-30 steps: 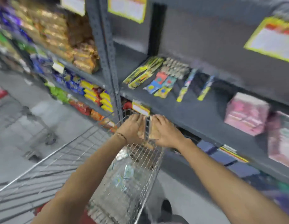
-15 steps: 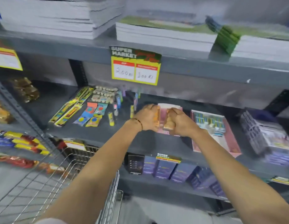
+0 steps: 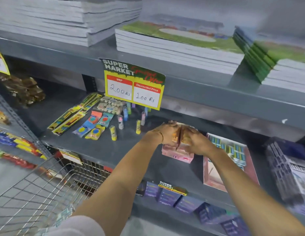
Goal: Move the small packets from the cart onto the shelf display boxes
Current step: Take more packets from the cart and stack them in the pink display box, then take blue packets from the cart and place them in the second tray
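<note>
Hands lowering packets into pink box

Left hand (image 3: 167, 132) and right hand (image 3: 193, 142) pressed together, clamping a stack of small packets (image 3: 179, 133) between the palms. Stack sits directly over the pink display box (image 3: 177, 155) on the middle shelf (image 3: 97, 147), apparently touching its top. Cart (image 3: 37, 193) at 8 o'clock from the hands, well apart. Judged step: placement, near its end. Next move calls for easing the stack down level into the box, then parting both hands without toppling the packets. Packet count unclear, blurred
</note>
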